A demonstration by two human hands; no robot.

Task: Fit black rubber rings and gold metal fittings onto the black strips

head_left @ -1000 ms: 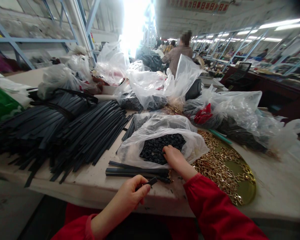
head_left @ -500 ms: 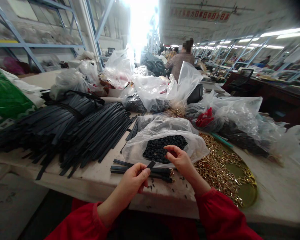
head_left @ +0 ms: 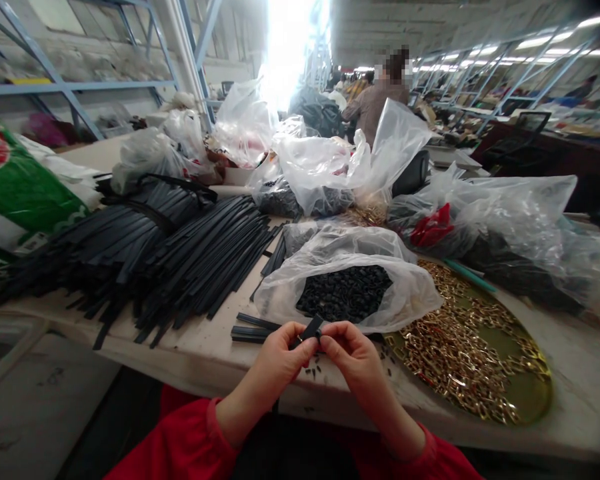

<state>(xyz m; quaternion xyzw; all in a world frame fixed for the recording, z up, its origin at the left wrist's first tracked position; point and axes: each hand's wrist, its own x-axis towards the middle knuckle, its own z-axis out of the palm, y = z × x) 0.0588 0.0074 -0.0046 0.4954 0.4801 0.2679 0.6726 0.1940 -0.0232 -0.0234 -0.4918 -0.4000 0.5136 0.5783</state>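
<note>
My left hand [head_left: 284, 353] pinches a black strap [head_left: 312, 327], its end sticking up past the fingertips. Closed against that end is my right hand [head_left: 349, 352], with a small black loop [head_left: 319, 333] between thumb and finger, partly hidden. Just behind both hands, an open clear plastic bag [head_left: 270, 300] holds many small black pieces [head_left: 345, 293] like the one in my fingers. Under and left of my left hand lie a few black straps [head_left: 253, 332] on the table.
Long black strips [head_left: 205, 260] are heaped at left on the table [head_left: 180, 363]. A round gold tray [head_left: 533, 393] with many gold metal clasps [head_left: 460, 347] stands at right. Plastic bags [head_left: 310, 163] line the back. Further off, a person [head_left: 380, 100] faces away.
My right hand has come from the bag of small black pieces to the strap end in my left hand. The view has shifted slightly.
</note>
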